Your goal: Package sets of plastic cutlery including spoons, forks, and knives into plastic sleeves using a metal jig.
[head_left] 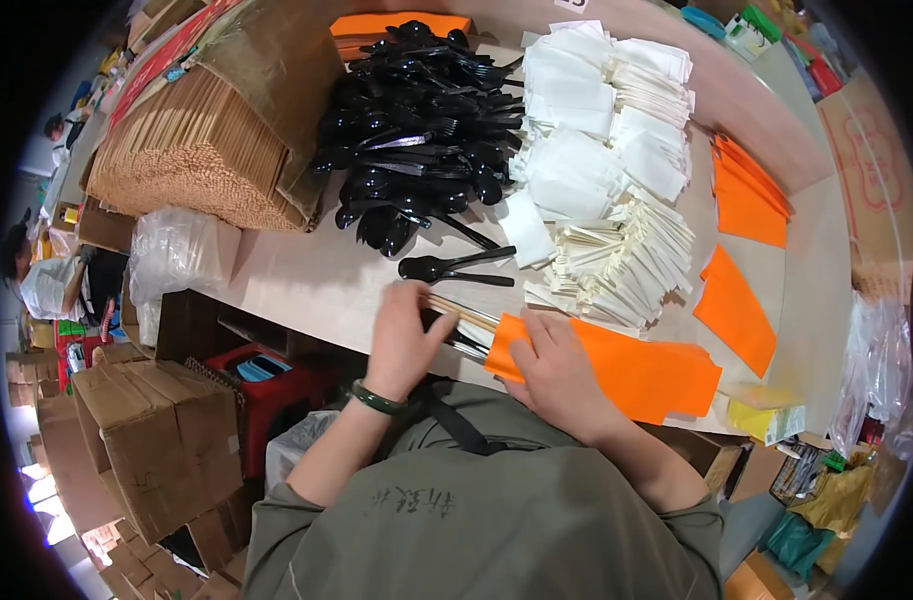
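At the near edge of the table, my left hand (404, 338) is closed around a pair of wooden chopsticks (463, 310) and some black cutlery, mostly hidden by the fingers. The chopsticks' far ends reach the mouth of an orange sleeve (646, 375), which lies slanting to the right. My right hand (556, 372) grips that sleeve near its mouth, fingers on top. Just beyond my left hand lie a black spoon (431, 267) and another black utensil (484, 279). Behind them rises a heap of black plastic cutlery (416, 120).
White folded napkins (571, 90) and narrow white packets (621, 250) are piled right of the cutlery. More orange sleeves (736, 310) lie at the right. A cardboard box of tightly packed tan sticks (196, 150) stands at the left, with clear plastic (176, 250) before it.
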{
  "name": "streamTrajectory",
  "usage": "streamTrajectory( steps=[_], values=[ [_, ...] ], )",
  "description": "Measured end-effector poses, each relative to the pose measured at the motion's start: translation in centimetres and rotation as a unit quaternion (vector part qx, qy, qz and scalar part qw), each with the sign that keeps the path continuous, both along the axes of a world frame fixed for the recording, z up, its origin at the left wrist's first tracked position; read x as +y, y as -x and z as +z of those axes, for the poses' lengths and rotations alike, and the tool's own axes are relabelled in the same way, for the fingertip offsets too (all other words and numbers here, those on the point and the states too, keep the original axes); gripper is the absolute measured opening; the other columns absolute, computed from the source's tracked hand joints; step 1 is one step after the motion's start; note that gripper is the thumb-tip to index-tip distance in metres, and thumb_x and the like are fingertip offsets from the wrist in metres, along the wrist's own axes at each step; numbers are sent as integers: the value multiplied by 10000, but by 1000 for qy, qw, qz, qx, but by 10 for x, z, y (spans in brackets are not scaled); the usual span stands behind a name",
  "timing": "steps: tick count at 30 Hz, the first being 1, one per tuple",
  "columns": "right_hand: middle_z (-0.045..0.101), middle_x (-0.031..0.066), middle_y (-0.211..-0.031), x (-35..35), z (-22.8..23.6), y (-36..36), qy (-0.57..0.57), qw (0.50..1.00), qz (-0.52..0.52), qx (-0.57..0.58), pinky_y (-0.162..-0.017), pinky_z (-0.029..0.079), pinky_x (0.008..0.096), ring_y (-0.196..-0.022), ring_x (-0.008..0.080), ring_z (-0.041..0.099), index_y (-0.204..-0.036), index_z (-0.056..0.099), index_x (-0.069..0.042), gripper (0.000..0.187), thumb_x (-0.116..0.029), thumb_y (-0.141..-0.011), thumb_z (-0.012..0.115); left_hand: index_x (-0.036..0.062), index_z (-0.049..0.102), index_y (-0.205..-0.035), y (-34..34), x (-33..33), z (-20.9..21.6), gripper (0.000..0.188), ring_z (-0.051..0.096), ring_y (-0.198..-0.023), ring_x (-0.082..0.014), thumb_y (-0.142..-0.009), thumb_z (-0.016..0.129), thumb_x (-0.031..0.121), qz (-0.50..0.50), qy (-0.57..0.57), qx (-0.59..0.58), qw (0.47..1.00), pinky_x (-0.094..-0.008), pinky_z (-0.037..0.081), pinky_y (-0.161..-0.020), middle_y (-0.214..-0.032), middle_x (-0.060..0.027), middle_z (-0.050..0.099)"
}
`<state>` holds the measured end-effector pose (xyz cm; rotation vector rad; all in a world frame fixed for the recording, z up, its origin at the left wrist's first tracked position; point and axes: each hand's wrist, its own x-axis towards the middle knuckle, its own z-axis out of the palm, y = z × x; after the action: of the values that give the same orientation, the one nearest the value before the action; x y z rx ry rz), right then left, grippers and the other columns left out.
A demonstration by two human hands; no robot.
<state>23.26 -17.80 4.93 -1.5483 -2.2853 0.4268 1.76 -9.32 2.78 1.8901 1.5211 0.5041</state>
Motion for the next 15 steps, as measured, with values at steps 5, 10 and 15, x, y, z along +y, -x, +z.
streamTrajectory(
  steps=[5,10,15],
  values=[
    [556,235,-1246,3,-3,2,-33,998,-1,53,-983,453,473,-1144,397,541,-1039,576,-9,429,-169,-703,792,18,514,-1315,-31,-15,17,414,594,-1093,-145,-950,668,141,-76,428,-419,797,-323,495,-955,-1228,-77,598],
    [564,154,-1067,6,17,-16,-58,998,23,14,-851,484,414,-984,329,570,-1021,608,-80,332,-146,-729,751,58,518,-1308,-6,-3,37,644,603,-1013,-298,-772,801,273,-228,-172,-10,958,-373,489,-906,-1112,-146,597],
    [531,72,-810,21,38,-52,-7,995,95,-3,-680,444,367,-855,255,548,-765,643,-94,114,-134,-740,747,79,564,-1092,-6,0,29,519,618,-905,-319,-675,822,248,-329,-165,147,918,-409,497,-789,-963,-104,609]
  ],
)
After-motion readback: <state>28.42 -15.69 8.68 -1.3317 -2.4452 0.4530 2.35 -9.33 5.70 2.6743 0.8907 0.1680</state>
